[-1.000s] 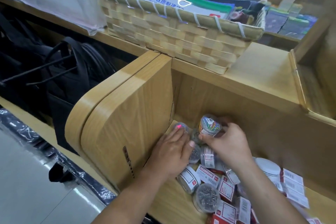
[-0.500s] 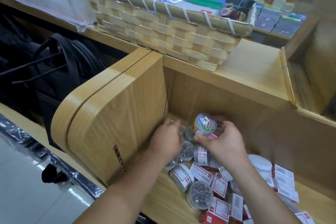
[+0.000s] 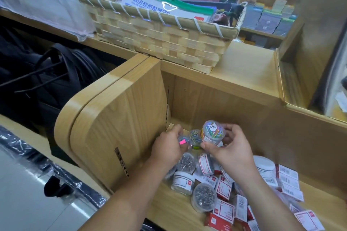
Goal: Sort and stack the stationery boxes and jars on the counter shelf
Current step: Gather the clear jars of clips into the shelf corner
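Right grip (image 3: 231,153) pinches a jar of coloured clips (image 3: 213,132). Left grip (image 3: 167,148) curls round a small pink-tagged jar (image 3: 183,141).

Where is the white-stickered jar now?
The jar is centre of the head view, gripped by the right hand, just right of a smaller clip jar.

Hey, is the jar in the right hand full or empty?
Full: the clear jar held in the right hand is packed to its lid with coloured paper clips.
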Tool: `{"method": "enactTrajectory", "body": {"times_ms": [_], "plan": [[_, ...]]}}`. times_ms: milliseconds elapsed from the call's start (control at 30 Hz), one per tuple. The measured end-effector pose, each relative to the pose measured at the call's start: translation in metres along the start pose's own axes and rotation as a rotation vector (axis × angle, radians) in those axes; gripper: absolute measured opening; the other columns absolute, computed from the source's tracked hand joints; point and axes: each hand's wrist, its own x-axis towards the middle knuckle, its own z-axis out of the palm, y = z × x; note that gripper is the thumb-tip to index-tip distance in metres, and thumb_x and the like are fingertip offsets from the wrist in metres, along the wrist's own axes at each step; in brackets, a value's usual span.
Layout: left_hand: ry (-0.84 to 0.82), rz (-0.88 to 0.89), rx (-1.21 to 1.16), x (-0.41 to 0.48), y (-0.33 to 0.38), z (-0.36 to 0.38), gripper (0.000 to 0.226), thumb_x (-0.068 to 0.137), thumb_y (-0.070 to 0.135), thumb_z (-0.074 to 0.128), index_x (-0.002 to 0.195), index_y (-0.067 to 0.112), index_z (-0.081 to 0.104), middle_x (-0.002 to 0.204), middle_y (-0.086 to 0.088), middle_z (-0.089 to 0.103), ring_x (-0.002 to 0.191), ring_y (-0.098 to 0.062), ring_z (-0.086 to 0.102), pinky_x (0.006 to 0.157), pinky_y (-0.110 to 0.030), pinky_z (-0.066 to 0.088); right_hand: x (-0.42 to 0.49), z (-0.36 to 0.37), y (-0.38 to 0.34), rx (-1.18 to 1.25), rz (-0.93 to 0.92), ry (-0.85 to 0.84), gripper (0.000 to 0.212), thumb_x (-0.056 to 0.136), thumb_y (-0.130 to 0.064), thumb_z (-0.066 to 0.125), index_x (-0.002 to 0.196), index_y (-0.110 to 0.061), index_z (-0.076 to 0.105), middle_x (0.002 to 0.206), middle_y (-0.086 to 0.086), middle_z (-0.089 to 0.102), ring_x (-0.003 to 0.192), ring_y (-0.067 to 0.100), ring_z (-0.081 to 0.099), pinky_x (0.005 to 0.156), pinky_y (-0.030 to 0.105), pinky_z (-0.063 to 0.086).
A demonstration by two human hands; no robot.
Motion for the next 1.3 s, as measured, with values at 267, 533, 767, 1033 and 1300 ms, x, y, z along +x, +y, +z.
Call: {"method": "enactTrajectory", "body": {"times_ms": [267,533,767,1033,1300], "plan": [[0.162,0.287,-0.324,-0.030,0.001,-0.011,0.051,0.084,0.006,0.076,0.129,0.027,0.065,0.124,0.007,0.057,0.112,-0.015,0.064,0.100,-0.037,0.052,-0.009,-0.009,-0.008,0.079,-0.006,0.015,0.063,0.060,-0.029,0.097,0.106,-0.036,0.054,0.103,-0.006,0.072,0.094,0.009,0.070,0.085,0.044,0.059],[0.104,0.206,-0.831,-0.074,0.012,-0.020,0.061,0.079,-0.018,0.072,0.114,0.031,0.075,0.137,0.005,0.056,0.110,-0.013,0.071,0.092,-0.021,0.054,-0.019,0.002,-0.040,0.380,0.070,-0.190,0.052,0.075,-0.010,0.085,0.118,-0.016,0.057,0.107,0.001,0.075,0.096,0.026,0.074,0.085,0.042,0.060],[0.092,0.041,-1.091,-0.080,0.012,-0.028,0.084,0.077,-0.014,0.080,0.141,0.030,0.050,0.124,0.004,0.069,0.109,-0.013,0.071,0.089,-0.025,0.056,-0.023,0.006,-0.038,0.472,0.102,-0.262,0.052,0.078,0.006,0.078,0.122,-0.010,0.056,0.112,0.006,0.074,0.096,0.023,0.074,0.073,0.026,0.059],[0.064,0.033,-1.052,-0.084,0.012,-0.027,0.060,0.078,-0.004,0.084,0.123,0.030,0.063,0.116,0.004,0.073,0.102,-0.014,0.074,0.083,-0.026,0.059,-0.029,0.001,-0.037,0.450,0.040,-0.316,0.057,0.076,0.007,0.079,0.124,-0.011,0.054,0.114,0.006,0.074,0.101,0.023,0.073,0.077,0.029,0.059],[0.084,0.148,-0.734,-0.087,0.005,-0.024,0.080,0.074,0.015,0.083,0.146,0.032,0.052,0.127,0.011,0.049,0.112,-0.004,0.064,0.091,-0.030,0.058,-0.037,-0.004,-0.041,0.298,-0.120,-0.293,0.063,0.071,0.000,0.087,0.122,-0.019,0.054,0.115,0.001,0.071,0.109,0.016,0.069,0.093,0.040,0.058]]}}
